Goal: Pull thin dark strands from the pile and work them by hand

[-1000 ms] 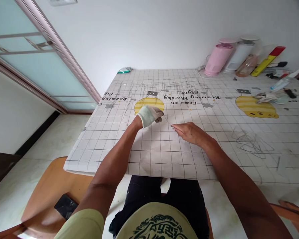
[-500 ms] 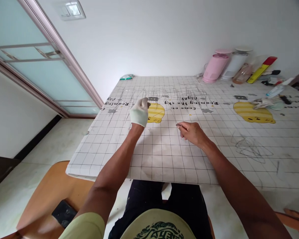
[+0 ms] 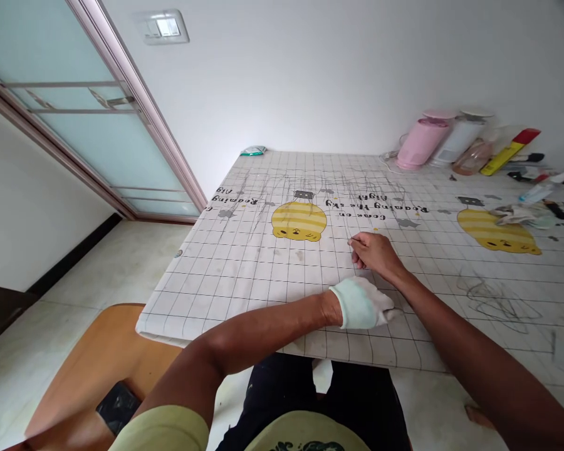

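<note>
My left hand (image 3: 365,303) wears a white glove with a pale green cuff and reaches across my body, low over the near part of the table. Its fingers are curled closed; what they hold, if anything, is hidden. Just beyond it, my bare right hand (image 3: 375,254) is close to the tablecloth, thumb and forefinger pinched together. Whatever is between those fingertips is too small to make out. The two hands are near each other but apart. Beneath them lies the white checked tablecloth (image 3: 263,294), printed with yellow striped bears.
At the back right stand a pink cylindrical device (image 3: 423,143), a white one (image 3: 458,139), a bottle (image 3: 472,156) and a yellow-red box (image 3: 510,152). A crumpled cloth (image 3: 524,215) lies right. A green packet (image 3: 253,151) sits far left; a black phone (image 3: 118,406) rests on the wooden chair (image 3: 94,357).
My left hand has swung from the far left, over the bear print, back towards me and right, below my right hand. My right hand keeps its pinch. The view has shifted slightly.
</note>
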`<state>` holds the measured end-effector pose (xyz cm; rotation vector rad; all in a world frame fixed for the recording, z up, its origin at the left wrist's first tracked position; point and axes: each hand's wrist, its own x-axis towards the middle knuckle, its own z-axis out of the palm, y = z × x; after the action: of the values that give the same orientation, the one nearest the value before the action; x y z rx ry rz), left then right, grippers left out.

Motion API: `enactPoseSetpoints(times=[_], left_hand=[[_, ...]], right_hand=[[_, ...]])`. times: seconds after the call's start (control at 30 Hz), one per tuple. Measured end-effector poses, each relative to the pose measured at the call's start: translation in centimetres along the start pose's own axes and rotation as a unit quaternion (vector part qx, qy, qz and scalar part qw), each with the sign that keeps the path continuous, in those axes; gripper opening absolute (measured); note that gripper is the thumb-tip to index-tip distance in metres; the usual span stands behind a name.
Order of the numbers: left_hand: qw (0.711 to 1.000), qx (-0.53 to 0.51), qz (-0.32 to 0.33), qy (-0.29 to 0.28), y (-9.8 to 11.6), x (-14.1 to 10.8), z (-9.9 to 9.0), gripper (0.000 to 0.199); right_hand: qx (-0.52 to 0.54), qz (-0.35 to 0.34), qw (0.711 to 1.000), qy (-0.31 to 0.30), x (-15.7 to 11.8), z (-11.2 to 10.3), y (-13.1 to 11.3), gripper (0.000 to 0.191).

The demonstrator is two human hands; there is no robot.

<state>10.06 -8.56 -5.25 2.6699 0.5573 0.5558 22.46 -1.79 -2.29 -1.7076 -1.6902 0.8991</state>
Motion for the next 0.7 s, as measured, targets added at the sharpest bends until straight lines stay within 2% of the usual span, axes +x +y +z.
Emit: enactPoseSetpoints(times=[0.13, 0.3, 0.5, 0.7], left_hand=[[0.996, 0.058, 0.006, -0.063, -0.1, 0.2, -0.3, 0.047], [0.994, 0.039, 0.003, -0.101, -0.2, 0.7, -0.4, 0.038], [0.986, 0.022, -0.009, -0.165, -0.2, 1.3, -1.0, 0.041], [0.988, 0.033, -0.031, -0.147, 0.6, 1.1, -1.9, 0.039]], right_hand=[[0.023, 0.023, 0.999, -0.002, 3.2, 1.2, -2.0, 0.018], [0.051, 0.036, 0.998, 0.001, 6.5, 2.3, -3.5, 0.020], [0.081, 0.055, 0.995, -0.005, 10.0, 3.1, -4.1, 0.023], [0.083, 0.060, 0.995, -0.020, 10.7, 4.2, -5.4, 0.016]])
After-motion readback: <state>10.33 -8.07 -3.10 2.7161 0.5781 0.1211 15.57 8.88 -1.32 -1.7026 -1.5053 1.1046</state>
